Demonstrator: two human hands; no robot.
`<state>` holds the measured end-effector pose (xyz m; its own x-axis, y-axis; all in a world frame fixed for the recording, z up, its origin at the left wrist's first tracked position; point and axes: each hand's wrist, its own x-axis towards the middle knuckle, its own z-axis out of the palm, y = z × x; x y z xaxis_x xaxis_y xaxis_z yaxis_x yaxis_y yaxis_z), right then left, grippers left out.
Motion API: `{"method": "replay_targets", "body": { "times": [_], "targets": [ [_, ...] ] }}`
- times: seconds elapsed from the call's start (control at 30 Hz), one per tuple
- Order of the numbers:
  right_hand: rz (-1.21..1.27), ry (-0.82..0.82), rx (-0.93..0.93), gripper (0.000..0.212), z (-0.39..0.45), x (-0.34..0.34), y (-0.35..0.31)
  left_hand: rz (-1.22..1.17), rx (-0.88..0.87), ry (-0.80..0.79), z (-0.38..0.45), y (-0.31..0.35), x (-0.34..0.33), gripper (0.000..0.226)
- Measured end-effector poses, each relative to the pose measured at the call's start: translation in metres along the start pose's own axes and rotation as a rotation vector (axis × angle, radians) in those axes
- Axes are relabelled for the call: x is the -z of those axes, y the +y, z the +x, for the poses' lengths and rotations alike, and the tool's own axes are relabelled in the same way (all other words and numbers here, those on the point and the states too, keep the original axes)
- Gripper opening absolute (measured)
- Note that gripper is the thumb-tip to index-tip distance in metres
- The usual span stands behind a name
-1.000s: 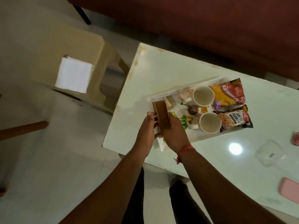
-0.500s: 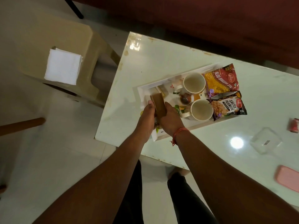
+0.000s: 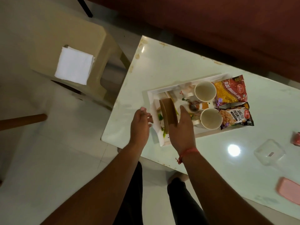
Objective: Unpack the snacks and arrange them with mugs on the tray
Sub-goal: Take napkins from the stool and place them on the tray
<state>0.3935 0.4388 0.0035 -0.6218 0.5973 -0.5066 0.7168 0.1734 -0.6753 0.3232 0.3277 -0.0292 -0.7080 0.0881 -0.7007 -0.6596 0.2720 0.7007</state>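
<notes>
A white floral tray [image 3: 151, 95] lies on the pale table. On it stand two empty mugs, the far mug [image 3: 204, 91] and the near mug [image 3: 210, 118], with a yellow-red Aloo Bhujia packet [image 3: 230, 92] and a dark Salted Peanuts packet [image 3: 235, 116] at the tray's right end. A brown flat packet [image 3: 168, 112] stands on edge at the tray's left end. My left hand [image 3: 140, 125] hovers just left of it with relaxed fingers, holding nothing. My right hand [image 3: 182, 127] is open at the packet's right side, fingers straight; contact is unclear.
A beige plastic stool [image 3: 90, 51] with a stack of white napkins [image 3: 73, 65] stands left of the table [image 3: 162, 62]. A clear plastic lid [image 3: 268, 153], a pink lid [image 3: 289, 191] and a red item [image 3: 296, 138] lie at the right. A dark red sofa [image 3: 211, 21] runs behind.
Both hands held the brown packet upright between them before; now they have spread apart and let go, leaving the packet standing on the tray.
</notes>
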Motion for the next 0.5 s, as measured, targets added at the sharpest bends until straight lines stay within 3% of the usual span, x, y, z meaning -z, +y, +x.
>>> {"method": "replay_targets", "body": {
  "times": [0.07, 0.17, 0.37, 0.5],
  "targets": [
    [-0.041, 0.054, 0.122, 0.062, -0.006, -0.01, -0.011, 0.018, -0.046, 0.029, 0.005, 0.002, 0.021, 0.032],
    [-0.088, 0.003, 0.246, 0.064, -0.004, -0.036, -0.039, 0.092, -0.105, 0.108, 0.02, 0.012, 0.064, 0.024],
    [-0.164, -0.258, 0.292, 0.057, 0.03, -0.115, -0.111, 0.278, -0.145, 0.358, 0.086, 0.04, 0.175, 0.013],
    [-0.184, -0.298, 0.293, 0.044, 0.056, -0.171, -0.164, 0.404, -0.188, 0.486, 0.136, 0.078, 0.239, 0.015]
  ]
}}
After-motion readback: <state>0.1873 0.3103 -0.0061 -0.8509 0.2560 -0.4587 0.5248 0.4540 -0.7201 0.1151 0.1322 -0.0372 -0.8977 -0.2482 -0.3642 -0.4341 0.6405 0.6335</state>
